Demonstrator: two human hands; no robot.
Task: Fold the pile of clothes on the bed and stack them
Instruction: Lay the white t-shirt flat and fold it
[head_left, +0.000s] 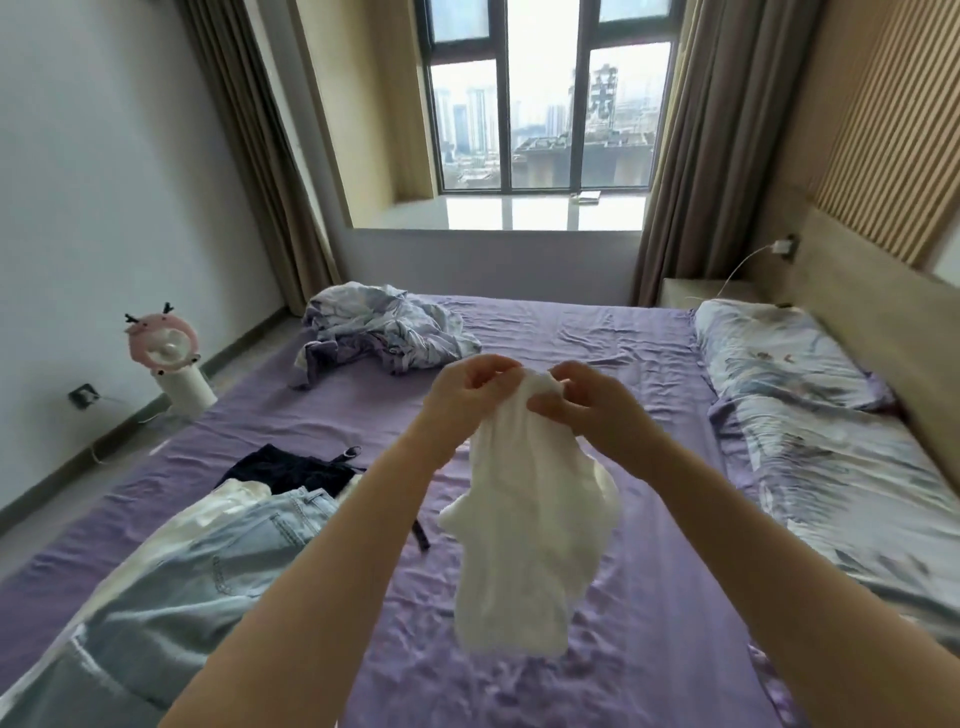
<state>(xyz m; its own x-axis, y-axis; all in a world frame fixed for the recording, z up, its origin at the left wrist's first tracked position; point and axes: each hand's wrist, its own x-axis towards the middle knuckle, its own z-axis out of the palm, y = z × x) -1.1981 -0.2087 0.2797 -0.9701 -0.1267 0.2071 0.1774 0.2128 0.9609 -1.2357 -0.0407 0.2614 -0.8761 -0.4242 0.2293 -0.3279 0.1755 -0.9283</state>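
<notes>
I am holding a white garment (524, 525) up over the purple bed (597, 353), my left hand (470, 392) and right hand (584, 402) both pinching its top edge; jeans (208, 561) are lying at the left.

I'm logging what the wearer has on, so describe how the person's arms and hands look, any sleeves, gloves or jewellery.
Both forearms are bare as far as the frame shows, with no sleeves in view. The left hand and right hand wear no gloves, and no rings, watch or bracelets are visible. Fingernail detail is too small to tell.
</notes>
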